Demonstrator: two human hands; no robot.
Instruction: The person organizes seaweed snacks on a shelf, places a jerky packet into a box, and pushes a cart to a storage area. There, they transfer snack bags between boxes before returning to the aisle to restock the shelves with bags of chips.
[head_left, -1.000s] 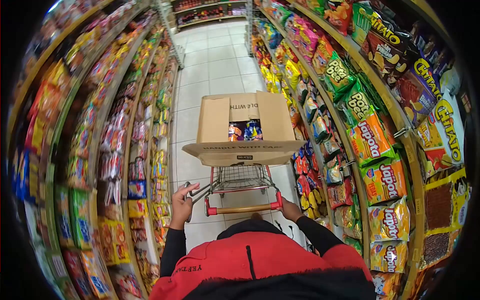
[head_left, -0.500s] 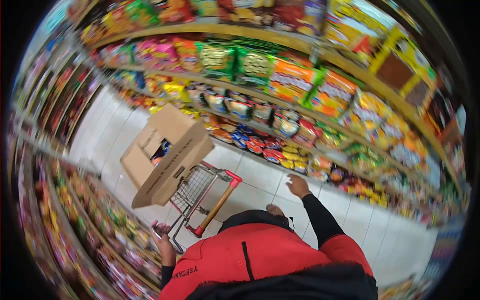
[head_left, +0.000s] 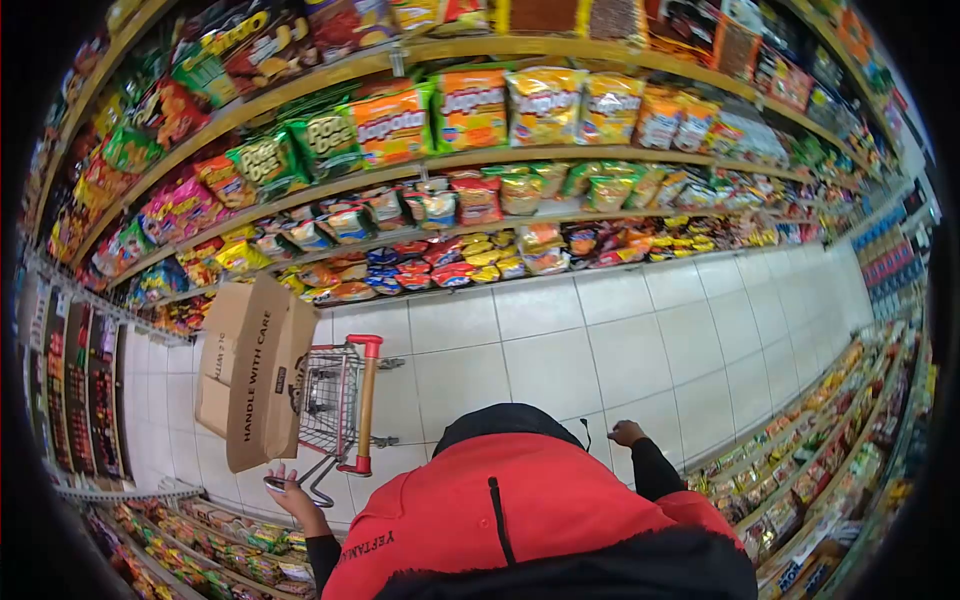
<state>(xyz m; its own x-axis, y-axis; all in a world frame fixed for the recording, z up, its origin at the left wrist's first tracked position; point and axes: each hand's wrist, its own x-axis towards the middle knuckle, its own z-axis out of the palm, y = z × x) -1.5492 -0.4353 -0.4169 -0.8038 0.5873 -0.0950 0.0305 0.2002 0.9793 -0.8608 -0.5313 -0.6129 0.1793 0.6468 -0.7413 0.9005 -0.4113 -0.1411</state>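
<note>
Carton (head_left: pixel 268 375) sits atop cart (head_left: pixel 328 395), at edge opposite handle (head_left: pixel 367 410). Left hand (head_left: pixel 288 489) touches metal loop (head_left: pixel 319 496) near cart's handle-end corner; whether grip clamps it, cannot tell. Right hand (head_left: pixel 627 432) hangs above floor (head_left: pixel 540 360), well apart from cart; grip there, cannot tell.

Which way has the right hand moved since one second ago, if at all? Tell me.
Yes: the right hand has moved off the cart handle, away from the fixed Japota shelf, toward the opposite shelving.
</note>
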